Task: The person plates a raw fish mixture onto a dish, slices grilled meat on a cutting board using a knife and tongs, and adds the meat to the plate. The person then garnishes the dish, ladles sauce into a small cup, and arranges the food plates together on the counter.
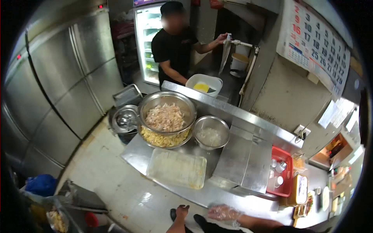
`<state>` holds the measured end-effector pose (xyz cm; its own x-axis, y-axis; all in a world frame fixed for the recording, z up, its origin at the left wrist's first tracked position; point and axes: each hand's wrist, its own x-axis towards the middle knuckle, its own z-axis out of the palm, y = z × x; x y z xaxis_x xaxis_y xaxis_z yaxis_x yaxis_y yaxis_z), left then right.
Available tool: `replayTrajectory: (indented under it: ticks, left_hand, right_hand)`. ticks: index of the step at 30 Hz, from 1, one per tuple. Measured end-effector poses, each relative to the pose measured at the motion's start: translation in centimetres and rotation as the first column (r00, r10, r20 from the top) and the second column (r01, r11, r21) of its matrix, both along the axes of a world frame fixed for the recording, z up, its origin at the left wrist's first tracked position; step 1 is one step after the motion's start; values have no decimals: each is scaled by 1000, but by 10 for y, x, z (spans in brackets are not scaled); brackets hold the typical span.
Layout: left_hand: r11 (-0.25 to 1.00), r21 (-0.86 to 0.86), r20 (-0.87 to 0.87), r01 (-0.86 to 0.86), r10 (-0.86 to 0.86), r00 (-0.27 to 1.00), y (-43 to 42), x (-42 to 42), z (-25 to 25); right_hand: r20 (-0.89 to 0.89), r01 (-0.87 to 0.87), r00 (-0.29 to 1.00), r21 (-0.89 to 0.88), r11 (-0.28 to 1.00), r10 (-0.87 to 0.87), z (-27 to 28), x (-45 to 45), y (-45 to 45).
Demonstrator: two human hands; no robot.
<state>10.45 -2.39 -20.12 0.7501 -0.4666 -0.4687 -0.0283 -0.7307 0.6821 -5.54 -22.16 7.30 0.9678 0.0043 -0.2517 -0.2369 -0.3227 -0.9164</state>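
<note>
My left hand (182,211) is bare and hangs in front of the counter edge. Its fingers are curled in, with nothing visible in them. A clear plastic glove covers my right hand (225,214), which is held low by the counter's front edge, fingers loosely extended and holding nothing. Ahead of both hands lies a translucent rectangular plastic tray (176,168). Behind it, a steel bowl of shredded pale meat (165,116) sits on a larger bowl of yellowish chopped food (165,139). To the right is a smaller steel bowl (211,133) with a little clear, whitish content.
A red basket (280,171) with cups stands on the right of the steel counter (243,163). Behind the raised ledge, a co-worker (173,46) handles a white tub (204,85). Steel cabinets (58,89) line the left; bins (58,217) stand lower left.
</note>
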Motion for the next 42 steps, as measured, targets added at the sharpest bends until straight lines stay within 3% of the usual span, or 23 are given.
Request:
replayTrajectory:
  ticks: [1,2,3,6,7,10,11,15,18,22,23,24,26,29,32,34,36,37,38,41,42]
  left_hand:
    - [999,-27,36,-23,24,999,-22,8,5]
    - [998,-45,76,-47,50,996,-36,17,6]
    - [973,25,300,229,-226,927,-44,23,-13]
    - [968,91,174,234,-246,953,-82,45,-12]
    - [971,98,135,219,-231,964,-88,47,-10]
    - [974,114,62,197,-205,977,-104,54,-7]
    - [973,120,45,195,-202,978,-110,60,-8]
    - [980,113,-14,163,-162,987,-121,70,-8]
    - [989,89,-63,121,-116,991,-122,76,-6]
    - [1000,16,-147,26,-23,989,-114,81,2]
    - [1000,-13,-172,-8,5,985,-110,83,7]
    - [997,-51,-202,-55,43,979,-106,83,13]
    - [981,-122,-269,-148,111,957,-93,80,28]
    - [919,-206,-402,-336,233,885,-56,66,50]
    - [821,-209,-578,-531,335,744,7,40,72]
    - [754,-151,-672,-639,396,626,56,18,88]
    - [705,-101,-738,-702,420,528,105,-8,110]
    - [822,-245,-608,-514,283,742,122,-22,156]
    - [869,-218,-512,-445,286,810,122,-41,212]
    - [927,-180,-509,-330,200,837,119,-99,219]
    - [962,-154,-511,-226,118,851,99,-124,210]
  right_hand:
    - [-115,95,989,55,994,-88,8,-8,-1]
    - [-245,37,966,-176,984,-81,44,5,4]
    - [-383,-81,921,-373,924,-74,80,19,8]
    - [-280,216,911,-298,930,-302,77,10,14]
    - [-438,409,781,-179,895,-445,107,28,22]
    - [-344,452,795,-212,866,-499,92,10,21]
    - [-219,493,835,-109,863,-505,67,-1,28]
    - [174,485,875,-302,821,-452,72,4,39]
    - [198,464,886,-354,812,-420,78,7,37]
    - [-10,567,808,-257,783,-588,111,28,40]
    - [-35,641,756,-159,751,-653,90,16,41]
    - [-39,649,757,-68,758,-652,98,22,43]
    - [39,565,824,-117,816,-565,68,5,35]
    - [307,580,812,-328,745,-497,85,11,40]
    - [195,300,954,-624,722,-228,56,-14,24]
    - [393,306,919,-742,596,17,38,-25,21]
    - [296,320,941,-633,704,-163,34,-31,29]
    - [360,360,923,-695,622,-132,35,-46,33]
    - [422,399,902,-743,537,-87,34,-61,38]
    - [277,530,848,-433,729,-452,11,-148,78]
    - [299,525,851,-481,702,-432,-3,-195,88]
